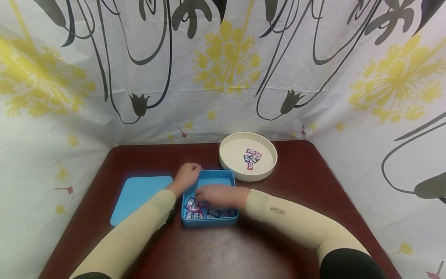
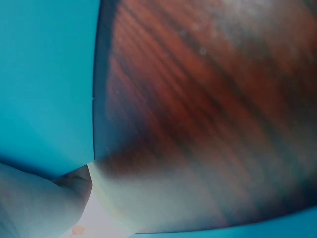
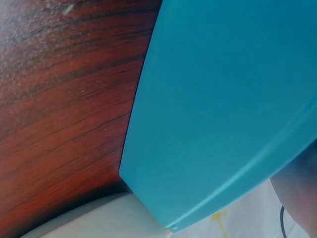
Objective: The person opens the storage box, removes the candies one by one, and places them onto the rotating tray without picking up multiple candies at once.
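A blue rectangular box (image 1: pixel 210 223) stands on the table, with several small wrapped candies (image 1: pixel 213 213) in blue and pink-red wrappers gathered along its front. My left hand (image 1: pixel 186 177) grips the box's left rim near the back corner; the left wrist view shows this hand (image 2: pixel 42 201) against the box's side wall (image 2: pixel 44 74). Inside the box, above the candies, my right hand (image 1: pixel 217 195) points down and left, blurred by motion. Its fingertips are too blurred to show whether they pinch a candy. In the right wrist view the box wall (image 3: pixel 213 99) hides most of that hand (image 3: pixel 301 191).
A round cream tray (image 1: pixel 228 164) behind the box on the right holds several candies (image 1: pixel 251 158) in blue and red wrappers. The flat blue lid (image 1: pixel 139 193) lies left of the box, under my left forearm. Patterned cloth (image 1: pixel 216 116) surrounds the dark wooden table (image 1: pixel 296 174).
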Demonstrator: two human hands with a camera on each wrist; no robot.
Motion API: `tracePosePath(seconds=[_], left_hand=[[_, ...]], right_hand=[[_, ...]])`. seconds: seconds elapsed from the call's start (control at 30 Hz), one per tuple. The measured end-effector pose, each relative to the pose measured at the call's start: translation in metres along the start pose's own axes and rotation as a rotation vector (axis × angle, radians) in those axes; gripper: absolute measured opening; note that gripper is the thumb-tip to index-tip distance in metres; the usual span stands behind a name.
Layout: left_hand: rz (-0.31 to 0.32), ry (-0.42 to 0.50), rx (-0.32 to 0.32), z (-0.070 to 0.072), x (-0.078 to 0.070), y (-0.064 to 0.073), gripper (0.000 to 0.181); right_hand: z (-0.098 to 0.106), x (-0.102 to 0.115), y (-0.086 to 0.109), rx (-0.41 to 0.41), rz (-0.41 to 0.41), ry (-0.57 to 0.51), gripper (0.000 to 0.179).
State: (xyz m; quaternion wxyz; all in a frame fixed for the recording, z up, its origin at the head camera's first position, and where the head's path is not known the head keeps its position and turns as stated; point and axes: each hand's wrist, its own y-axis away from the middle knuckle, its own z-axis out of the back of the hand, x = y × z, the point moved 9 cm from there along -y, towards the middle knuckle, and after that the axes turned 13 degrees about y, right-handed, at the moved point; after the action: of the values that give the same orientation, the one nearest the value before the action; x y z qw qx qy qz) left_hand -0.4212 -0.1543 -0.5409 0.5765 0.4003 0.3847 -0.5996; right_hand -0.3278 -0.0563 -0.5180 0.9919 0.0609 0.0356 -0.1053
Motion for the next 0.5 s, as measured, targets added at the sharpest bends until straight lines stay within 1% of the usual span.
tracePosePath(seconds=[0.2,0.4,0.5], left_hand=[[0.005,0.0,-0.002,0.001,0.001,0.0,0.041],[0.01,0.008,0.002,0.001,0.001,-0.001,0.04],[0.018,0.014,0.0,0.002,0.001,-0.001,0.039]], right_hand=[[-0.005,-0.011,0.0,0.031,-0.04,-0.053,0.023],[-0.009,-0.019,0.003,0.107,-0.085,-0.086,0.03],[-0.009,-0.02,0.003,0.124,-0.088,-0.081,0.032]])
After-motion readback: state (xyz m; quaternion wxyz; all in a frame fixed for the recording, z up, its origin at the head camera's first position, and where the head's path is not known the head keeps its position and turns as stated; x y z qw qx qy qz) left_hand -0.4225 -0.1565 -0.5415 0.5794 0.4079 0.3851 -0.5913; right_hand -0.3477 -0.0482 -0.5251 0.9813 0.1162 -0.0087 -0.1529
